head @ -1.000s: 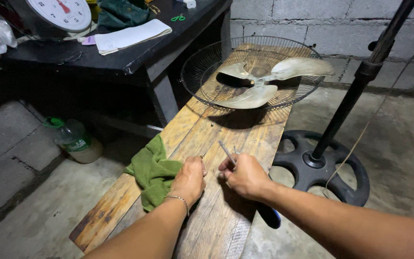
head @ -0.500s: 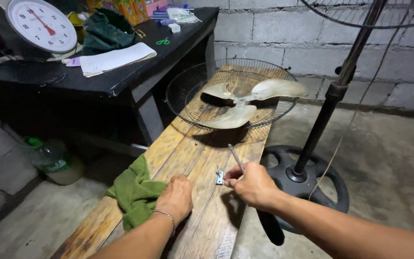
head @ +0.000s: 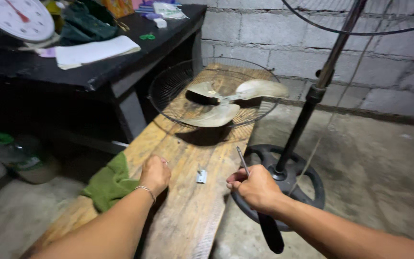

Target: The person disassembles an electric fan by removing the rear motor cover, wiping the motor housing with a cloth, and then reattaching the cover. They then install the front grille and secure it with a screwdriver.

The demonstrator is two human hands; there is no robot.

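My right hand (head: pixel 255 188) grips a screwdriver (head: pixel 242 161); its metal shaft points up and away, and its dark handle hangs below my wrist past the bench edge. My left hand (head: pixel 155 173) is closed in a fist, resting on the wooden bench (head: pixel 188 211); something small may be pinched in it, but I cannot make it out. Between the two hands a small metal clip (head: pixel 201 176) lies loose on the planks. Farther along the bench sits a wire fan guard (head: pixel 168 91) with a pale fan blade (head: pixel 231 96) lying in it.
A green rag (head: pixel 111 184) drapes over the bench's left edge. The fan stand's pole (head: pixel 312 103) and round black base (head: pixel 307 180) are to the right. A dark table (head: pixel 87 76) with a dial scale (head: pixel 15 21) stands at left, a bottle (head: pixel 25 160) beneath.
My hands have drawn apart: the right moved right with the screwdriver, off the clip, which now lies bare on the bench. The view has shifted forward and right.
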